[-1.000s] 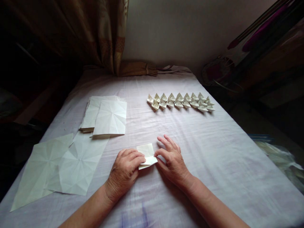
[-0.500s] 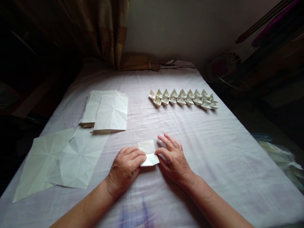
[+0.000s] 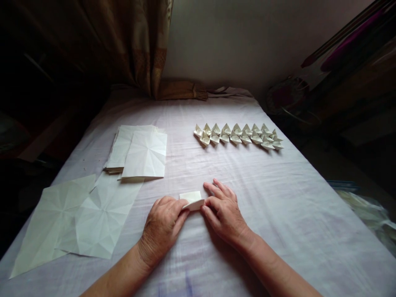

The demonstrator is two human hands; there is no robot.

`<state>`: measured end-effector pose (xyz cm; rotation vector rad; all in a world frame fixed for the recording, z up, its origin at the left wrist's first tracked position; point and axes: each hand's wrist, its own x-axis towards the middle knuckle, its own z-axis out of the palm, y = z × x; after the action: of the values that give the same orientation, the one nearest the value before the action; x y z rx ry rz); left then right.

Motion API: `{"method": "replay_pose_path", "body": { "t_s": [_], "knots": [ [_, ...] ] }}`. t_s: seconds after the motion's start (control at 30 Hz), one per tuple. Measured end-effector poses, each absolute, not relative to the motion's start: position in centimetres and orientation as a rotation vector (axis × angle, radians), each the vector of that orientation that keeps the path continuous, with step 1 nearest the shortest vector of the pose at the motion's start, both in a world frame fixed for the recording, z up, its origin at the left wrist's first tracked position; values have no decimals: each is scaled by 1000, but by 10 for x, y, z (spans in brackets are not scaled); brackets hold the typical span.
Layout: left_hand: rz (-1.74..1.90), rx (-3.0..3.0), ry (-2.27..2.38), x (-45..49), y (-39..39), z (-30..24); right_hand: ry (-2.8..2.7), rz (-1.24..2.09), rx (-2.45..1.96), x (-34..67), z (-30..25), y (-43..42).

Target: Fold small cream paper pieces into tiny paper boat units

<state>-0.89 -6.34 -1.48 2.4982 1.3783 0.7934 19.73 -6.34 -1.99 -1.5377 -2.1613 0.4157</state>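
Note:
A small folded piece of white paper (image 3: 190, 197) lies on the bedsheet between my two hands, its near flap tilted up. My left hand (image 3: 165, 218) pinches the left end of that flap between thumb and fingers. At the flap's right corner, my right hand (image 3: 224, 210) holds the edge between thumb and forefinger, while its other fingers stretch forward. Beyond my hands to the right stand two rows of small folded paper boats (image 3: 235, 134), pointed at their tops.
Left of my hands are creased loose sheets (image 3: 102, 210) and a paper stack (image 3: 114, 148) with a creased square (image 3: 145, 154) on top. A pale sheet (image 3: 278, 214) covers the surface. A brown curtain (image 3: 151, 49) hangs at the back; plastic bags (image 3: 368, 210) lie beyond the right edge.
The near flap of the small paper, flatter before, is now lifted up and away from me. My right thumb and forefinger have closed on its corner. The view has tipped slightly upward.

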Motion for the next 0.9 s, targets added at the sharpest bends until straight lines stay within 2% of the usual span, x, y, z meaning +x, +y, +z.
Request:
{"method": "replay_pose_path", "body": {
  "t_s": [0.33, 0.5, 0.73, 0.9],
  "knots": [
    [710, 2501, 1588, -3, -63, -22, -2021, 330, -1651, 186, -27, -66],
    [790, 2559, 1575, -2, -63, -22, -1975, 307, -1680, 183, -27, -66],
    [696, 2780, 1266, 1, -70, -21, -1957, 338, -1696, 181, -26, -65],
    [608, 2763, 1231, 0, -72, -22, -1958, 325, -1684, 182, -27, -65]
  ]
}}
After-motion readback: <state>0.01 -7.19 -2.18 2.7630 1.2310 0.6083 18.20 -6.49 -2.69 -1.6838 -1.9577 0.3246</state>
